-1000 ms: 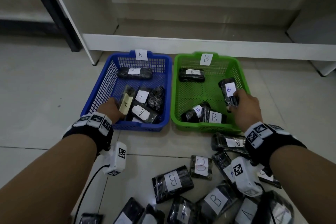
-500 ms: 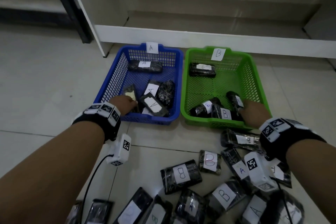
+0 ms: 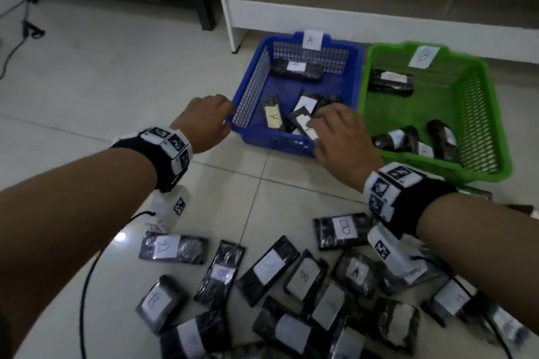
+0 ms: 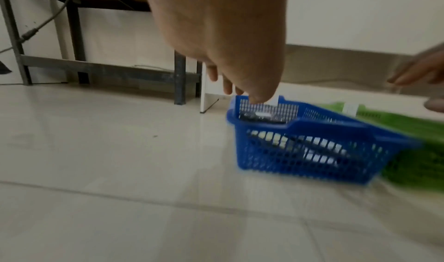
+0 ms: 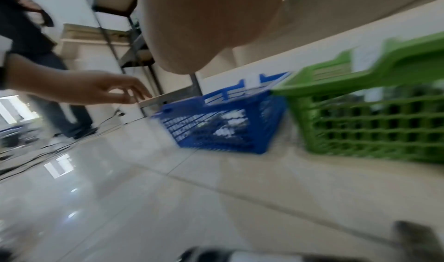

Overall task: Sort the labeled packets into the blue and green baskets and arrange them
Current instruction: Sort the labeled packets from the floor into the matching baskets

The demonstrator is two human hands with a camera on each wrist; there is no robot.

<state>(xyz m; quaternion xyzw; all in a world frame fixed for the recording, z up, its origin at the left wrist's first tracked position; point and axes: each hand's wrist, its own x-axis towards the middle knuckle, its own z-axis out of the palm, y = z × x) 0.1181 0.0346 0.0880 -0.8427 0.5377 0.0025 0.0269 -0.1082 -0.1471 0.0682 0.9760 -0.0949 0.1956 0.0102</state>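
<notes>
Here the blue basket (image 3: 294, 143) and the green basket (image 3: 493, 114) stand side by side on the tiled floor (image 3: 116, 81), touching or nearly so, with the blue one on the left. Each carries a paper tag on its far rim: "A" on the blue, "B" on the green.

The left hand (image 3: 205, 122) is in the air just beside the left wall of the blue basket. Its fingers are loosely bent and hold nothing; the right wrist view shows them relaxed and slightly spread. Whether they touch the basket rim cannot be told.

The right hand (image 3: 341, 140) is above the near right corner of the blue basket, palm down, fingers extended over the packets there. It holds nothing.

The blue basket contains one packet (image 3: 297, 70) along the far wall and a cluster of packets (image 3: 274, 118) near the front. The green basket contains one packet (image 3: 390, 83) at the far left and a group of packets (image 3: 414, 140) at the near side.

A pile of loose labeled packets (image 3: 291, 285) lies on the floor in front of the baskets, some overlapping. Both wrist views are blurred.
</notes>
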